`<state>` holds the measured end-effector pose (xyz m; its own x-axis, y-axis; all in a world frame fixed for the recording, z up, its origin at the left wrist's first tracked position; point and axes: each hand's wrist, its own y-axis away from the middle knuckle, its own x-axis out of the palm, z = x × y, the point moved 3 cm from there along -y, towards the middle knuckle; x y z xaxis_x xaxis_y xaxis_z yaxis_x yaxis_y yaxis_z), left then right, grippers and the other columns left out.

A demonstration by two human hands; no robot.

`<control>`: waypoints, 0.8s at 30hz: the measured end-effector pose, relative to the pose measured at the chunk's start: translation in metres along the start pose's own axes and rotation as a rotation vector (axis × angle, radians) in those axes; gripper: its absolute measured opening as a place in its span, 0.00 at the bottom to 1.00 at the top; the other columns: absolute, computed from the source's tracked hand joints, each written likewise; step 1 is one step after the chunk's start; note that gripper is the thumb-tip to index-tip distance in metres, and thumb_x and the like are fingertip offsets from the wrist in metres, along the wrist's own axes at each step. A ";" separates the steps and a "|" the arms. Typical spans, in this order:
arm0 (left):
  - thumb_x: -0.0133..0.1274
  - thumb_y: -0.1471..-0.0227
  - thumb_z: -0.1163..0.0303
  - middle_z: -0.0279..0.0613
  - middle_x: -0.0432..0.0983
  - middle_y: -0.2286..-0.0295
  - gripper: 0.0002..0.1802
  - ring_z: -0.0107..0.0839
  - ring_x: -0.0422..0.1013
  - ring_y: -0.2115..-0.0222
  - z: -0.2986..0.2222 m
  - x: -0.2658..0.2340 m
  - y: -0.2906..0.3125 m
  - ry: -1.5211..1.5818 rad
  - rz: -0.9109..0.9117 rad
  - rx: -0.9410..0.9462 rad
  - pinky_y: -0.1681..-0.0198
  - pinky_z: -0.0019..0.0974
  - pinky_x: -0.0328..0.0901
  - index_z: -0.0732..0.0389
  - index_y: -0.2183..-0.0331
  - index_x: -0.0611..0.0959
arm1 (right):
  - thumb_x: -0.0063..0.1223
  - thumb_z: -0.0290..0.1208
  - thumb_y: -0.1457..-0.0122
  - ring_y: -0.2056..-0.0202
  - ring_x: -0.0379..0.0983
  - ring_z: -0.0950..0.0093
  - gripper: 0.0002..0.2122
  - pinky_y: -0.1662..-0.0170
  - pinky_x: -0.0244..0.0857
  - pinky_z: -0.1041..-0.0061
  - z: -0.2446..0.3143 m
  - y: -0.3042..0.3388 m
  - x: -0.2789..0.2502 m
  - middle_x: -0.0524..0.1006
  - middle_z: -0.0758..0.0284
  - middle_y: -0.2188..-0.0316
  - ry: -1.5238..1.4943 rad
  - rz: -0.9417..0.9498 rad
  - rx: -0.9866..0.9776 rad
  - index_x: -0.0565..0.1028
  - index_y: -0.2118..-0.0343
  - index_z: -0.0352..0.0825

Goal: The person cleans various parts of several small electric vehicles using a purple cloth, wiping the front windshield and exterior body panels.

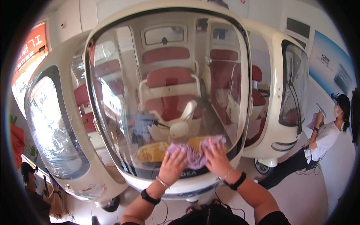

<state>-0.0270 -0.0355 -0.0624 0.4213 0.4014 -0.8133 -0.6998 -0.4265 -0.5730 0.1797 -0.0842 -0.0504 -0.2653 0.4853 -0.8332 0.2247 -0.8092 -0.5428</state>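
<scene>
A crumpled purple cloth (196, 158) lies against the lower windshield (131, 123) of a cream vehicle with red seats. My left hand (173, 165) presses on the cloth's left part, fingers stretched out. On its right part rests my right hand (217, 161), fingers spread over the fabric. Between the two hands the cloth bunches into folds. Both palms face the glass, so their undersides are hidden. Through the windshield, yellow shapes (152, 151) show just behind the cloth, with handlebars and a white steering column farther in.
Similar cream vehicles stand close by, one at left (71, 150) with wrapped glass, one at right (275, 86). A masked person (324, 138) at right holds a flat device. Another person (32, 183) is at lower left. Thin cables (165, 212) lie on the floor near my feet.
</scene>
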 end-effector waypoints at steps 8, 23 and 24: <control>0.57 0.58 0.62 0.38 0.66 0.49 0.16 0.38 0.56 0.42 0.021 -0.035 -0.034 0.143 0.129 0.204 0.42 0.50 0.52 0.51 0.63 0.80 | 0.57 0.32 0.55 0.44 0.54 0.49 0.32 0.43 0.52 0.54 -0.004 -0.034 -0.031 0.55 0.54 0.40 0.075 0.048 -0.086 0.63 0.43 0.38; 0.54 0.50 0.55 0.47 0.56 0.42 0.30 0.44 0.44 0.37 0.095 -0.114 -0.215 0.034 0.112 0.106 0.37 0.50 0.42 0.58 0.47 0.71 | 0.54 0.32 0.53 0.40 0.48 0.44 0.33 0.39 0.48 0.55 -0.090 -0.232 -0.152 0.48 0.55 0.36 0.145 -0.058 -0.264 0.60 0.41 0.38; 0.51 0.48 0.55 0.47 0.55 0.42 0.30 0.44 0.43 0.37 0.095 -0.117 -0.225 0.020 0.086 0.105 0.37 0.50 0.41 0.59 0.46 0.69 | 0.54 0.33 0.53 0.40 0.48 0.44 0.33 0.38 0.47 0.55 -0.097 -0.242 -0.161 0.47 0.55 0.36 0.140 -0.036 -0.268 0.60 0.40 0.39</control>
<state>0.0266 0.0906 0.1716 0.3679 0.3498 -0.8616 -0.7899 -0.3712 -0.4881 0.2589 0.0651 0.2047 -0.1501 0.5677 -0.8094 0.4617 -0.6837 -0.5652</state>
